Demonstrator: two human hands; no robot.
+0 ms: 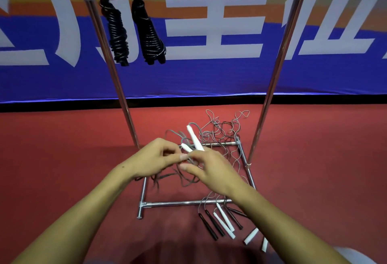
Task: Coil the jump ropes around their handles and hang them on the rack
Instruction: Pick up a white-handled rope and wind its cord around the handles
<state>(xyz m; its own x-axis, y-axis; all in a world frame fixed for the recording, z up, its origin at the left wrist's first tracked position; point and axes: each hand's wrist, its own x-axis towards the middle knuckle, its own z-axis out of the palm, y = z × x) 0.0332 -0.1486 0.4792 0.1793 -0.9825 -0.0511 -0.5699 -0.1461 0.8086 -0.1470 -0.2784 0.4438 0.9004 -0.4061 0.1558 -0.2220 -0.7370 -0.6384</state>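
While both hands [184, 162] pinch white handles [193, 141] | tangled cords [222, 133] cover rack base [188, 203]

Rack [270, 79]: the top bar and hooks are cut off by the upper edge. The white handles' [195, 141] near ends are hidden behind the hands, and the grey cord [189, 180] below blurs. At near right, one loose handle [265, 245] lies partly behind the right forearm.
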